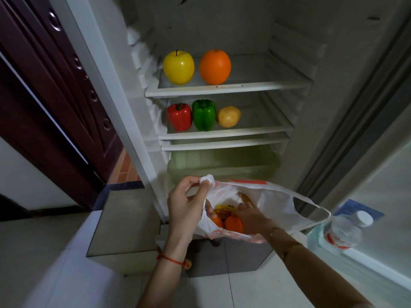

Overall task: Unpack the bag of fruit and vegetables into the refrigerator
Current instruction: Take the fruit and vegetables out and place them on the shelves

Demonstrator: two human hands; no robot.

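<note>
A white plastic bag (273, 203) with orange print hangs open in front of the open refrigerator (226, 90). My left hand (186, 201) pinches one bag handle and holds it up. Inside the bag, my right hand (249, 214) rests among orange items (233, 224); whether it grips one is hidden. On the upper shelf stand a yellow apple (178, 67) and an orange (215, 66). The shelf below carries a red pepper (179, 117), a green pepper (204, 114) and a potato (229, 116).
The fridge door (378, 196) stands open at right, with a water bottle (347, 227) in its rack. A greenish drawer (222, 163) sits under the lowest shelf. A dark wooden door (55, 103) is at left. A grey lower compartment (222, 258) is below the bag.
</note>
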